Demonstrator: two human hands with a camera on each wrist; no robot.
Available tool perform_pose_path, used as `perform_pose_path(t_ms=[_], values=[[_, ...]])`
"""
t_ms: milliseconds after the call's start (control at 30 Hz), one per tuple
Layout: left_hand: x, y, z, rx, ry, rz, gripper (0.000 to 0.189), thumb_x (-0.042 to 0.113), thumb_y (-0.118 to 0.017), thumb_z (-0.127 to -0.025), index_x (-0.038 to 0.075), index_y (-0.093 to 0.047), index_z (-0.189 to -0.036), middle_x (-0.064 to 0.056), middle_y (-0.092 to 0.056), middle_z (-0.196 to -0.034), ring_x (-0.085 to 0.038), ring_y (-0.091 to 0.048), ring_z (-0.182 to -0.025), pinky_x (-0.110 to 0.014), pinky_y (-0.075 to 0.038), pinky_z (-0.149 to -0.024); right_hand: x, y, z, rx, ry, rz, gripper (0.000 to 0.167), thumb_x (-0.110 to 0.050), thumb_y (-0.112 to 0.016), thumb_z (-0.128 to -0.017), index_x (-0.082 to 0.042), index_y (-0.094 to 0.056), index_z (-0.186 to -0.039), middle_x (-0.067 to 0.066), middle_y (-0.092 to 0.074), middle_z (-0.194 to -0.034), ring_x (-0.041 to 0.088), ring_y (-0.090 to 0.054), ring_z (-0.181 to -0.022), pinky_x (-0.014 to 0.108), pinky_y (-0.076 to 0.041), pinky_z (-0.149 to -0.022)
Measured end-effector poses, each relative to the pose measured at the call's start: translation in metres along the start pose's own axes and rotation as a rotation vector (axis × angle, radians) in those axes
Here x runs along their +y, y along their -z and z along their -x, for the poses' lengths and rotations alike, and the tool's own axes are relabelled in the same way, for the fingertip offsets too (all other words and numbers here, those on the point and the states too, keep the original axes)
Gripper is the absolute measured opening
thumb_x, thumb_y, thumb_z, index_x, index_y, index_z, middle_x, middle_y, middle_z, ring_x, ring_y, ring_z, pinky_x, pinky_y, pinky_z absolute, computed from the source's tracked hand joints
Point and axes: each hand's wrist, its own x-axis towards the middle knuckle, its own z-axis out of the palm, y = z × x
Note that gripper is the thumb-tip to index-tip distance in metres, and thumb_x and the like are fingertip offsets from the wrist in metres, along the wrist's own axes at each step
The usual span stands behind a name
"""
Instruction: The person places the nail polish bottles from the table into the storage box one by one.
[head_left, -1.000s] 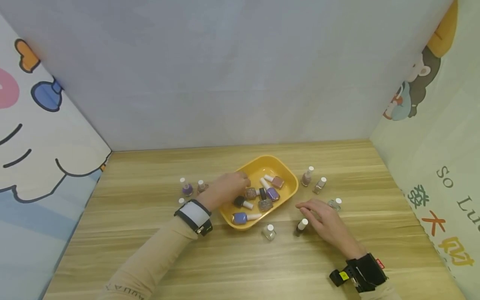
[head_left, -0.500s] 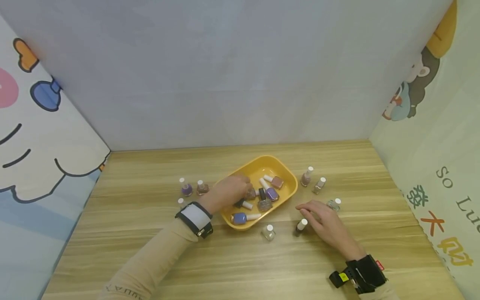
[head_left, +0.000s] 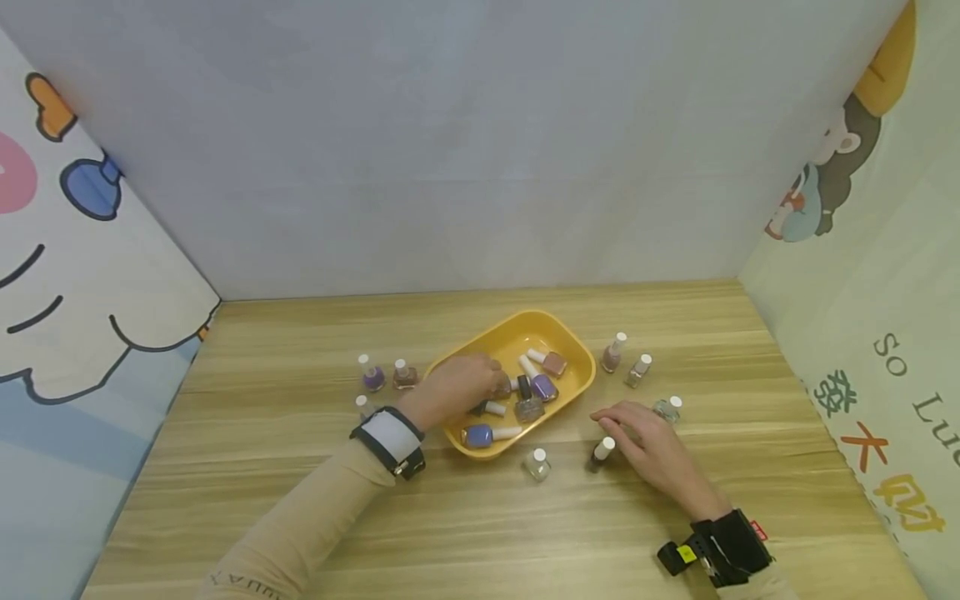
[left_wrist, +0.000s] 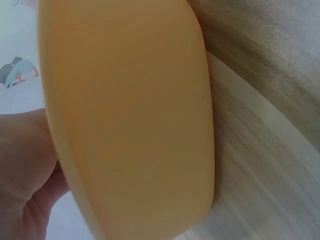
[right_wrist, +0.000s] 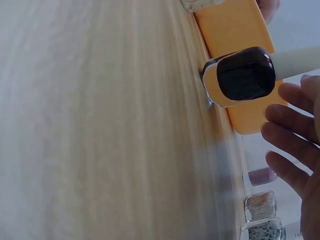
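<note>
My left hand (head_left: 461, 385) reaches over the near left rim of a yellow tray (head_left: 573, 333). Its fingertips are down at a glittery nail polish bottle (head_left: 503, 388); whether they grip it is hidden. In the left wrist view the tray's wall (left_wrist: 135, 120) covers the fingertips. Around the hand lie a blue nail polish (head_left: 477, 436), a purple one (head_left: 543, 387), a pink one (head_left: 555, 364) and a grey glitter one (head_left: 529, 409). My right hand (head_left: 648, 437) rests at the table with relaxed fingers, beside an upright dark nail polish (right_wrist: 245, 75) with a white cap.
Left of the tray stand a purple bottle (head_left: 373, 379) and a brownish one (head_left: 405, 377). A clear bottle (head_left: 537, 467) stands in front of the tray. To the right are a pinkish bottle (head_left: 612, 357), a small one (head_left: 638, 372) and a pale green one (head_left: 666, 409).
My left hand has shifted slightly nearer and rightward inside the tray, and its fingers now cover part of the glittery bottle. My right hand has stayed in place.
</note>
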Motion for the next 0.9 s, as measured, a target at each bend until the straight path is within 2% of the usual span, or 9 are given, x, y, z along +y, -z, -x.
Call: perform_pose_path(t_ms=[200,467,633,900], values=[[0.0008,-0.0014,0.0004,-0.016,0.004,-0.005,0.027,-0.006,-0.077,-0.081,0.018,-0.075,-0.093,0.002,-0.070,-0.090,-0.014,-0.064,-0.083,-0.028,-0.057,-0.077,-0.0002,-0.0002,0.0008,-0.001,0.005,-0.006,0.017,0.000,-0.069,-0.095,-0.008,-0.076,-0.108,-0.003,-0.076,-0.103,0.016,-0.071,-0.097,0.040,-0.059,-0.086],[-0.0005,-0.0026,0.0001,-0.011,0.006,0.022,0.017,0.001,-0.073,-0.089,0.017,-0.075,-0.094,0.001,-0.070,-0.088,-0.015,-0.064,-0.083,-0.028,-0.057,-0.077,0.0006,-0.0005,0.0013,0.001,0.010,-0.011,0.017,0.000,-0.069,-0.095,-0.010,-0.076,-0.107,-0.004,-0.076,-0.103,0.015,-0.071,-0.097,0.035,-0.058,-0.086],[-0.0003,-0.0020,0.0002,-0.019,0.012,0.051,0.011,0.004,-0.072,-0.093,0.014,-0.074,-0.096,-0.002,-0.070,-0.089,-0.017,-0.065,-0.083,-0.029,-0.057,-0.077,0.0003,0.0001,0.0008,-0.001,0.007,-0.010,0.016,0.000,-0.069,-0.095,-0.009,-0.076,-0.108,-0.003,-0.076,-0.103,0.015,-0.071,-0.098,0.037,-0.059,-0.087],[0.0002,-0.0018,0.0026,-0.018,0.022,0.057,0.007,0.009,-0.072,-0.094,0.014,-0.073,-0.100,-0.001,-0.070,-0.092,-0.018,-0.067,-0.085,-0.030,-0.058,-0.078,-0.0003,0.0001,0.0029,-0.001,0.000,-0.012,0.018,0.000,-0.069,-0.095,-0.011,-0.076,-0.107,-0.004,-0.075,-0.102,0.013,-0.070,-0.095,0.036,-0.059,-0.085]])
